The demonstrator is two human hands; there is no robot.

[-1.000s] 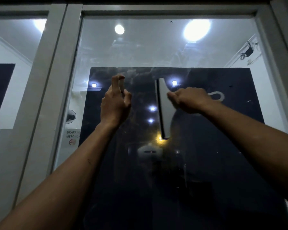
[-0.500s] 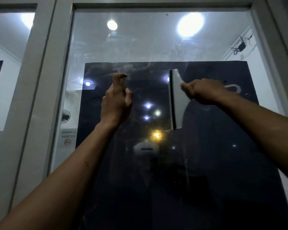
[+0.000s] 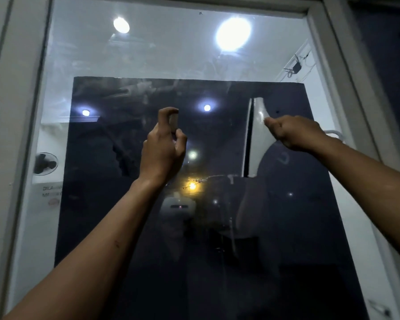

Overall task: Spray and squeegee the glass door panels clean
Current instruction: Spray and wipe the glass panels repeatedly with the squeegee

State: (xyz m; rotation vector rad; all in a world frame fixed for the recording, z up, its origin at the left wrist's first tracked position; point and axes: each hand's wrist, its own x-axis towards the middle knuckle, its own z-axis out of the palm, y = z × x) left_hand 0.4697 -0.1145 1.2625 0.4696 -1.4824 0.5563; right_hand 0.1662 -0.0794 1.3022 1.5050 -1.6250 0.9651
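1. Glass panel in a pale frame fills the view; a dark sheet behind it covers the middle and lower part.
2. Left hand raised before the glass, left of centre. Fingers curled round a small bottle, forefinger hooked over its top. Most of the bottle is hidden by the hand; only a pale sliver shows under the forefinger.
3. Right hand raised at the right side of the panel, fingers closed round the squeegee handle, thumb lying along the white body.
4. Squeegee stands upright, dark blade edge to the left, against the glass as far as can be told. Its top is near the dark sheet's upper edge.
5. A white loop shows just behind the right wrist.
6. Smears and a thin wet run on the glass below the squeegee.
7. Ceiling lights show bright in the upper glass; smaller light spots lower down.
8. A small sign and a fan show at the lower left through the glass; the sign's text is too blurred to read.
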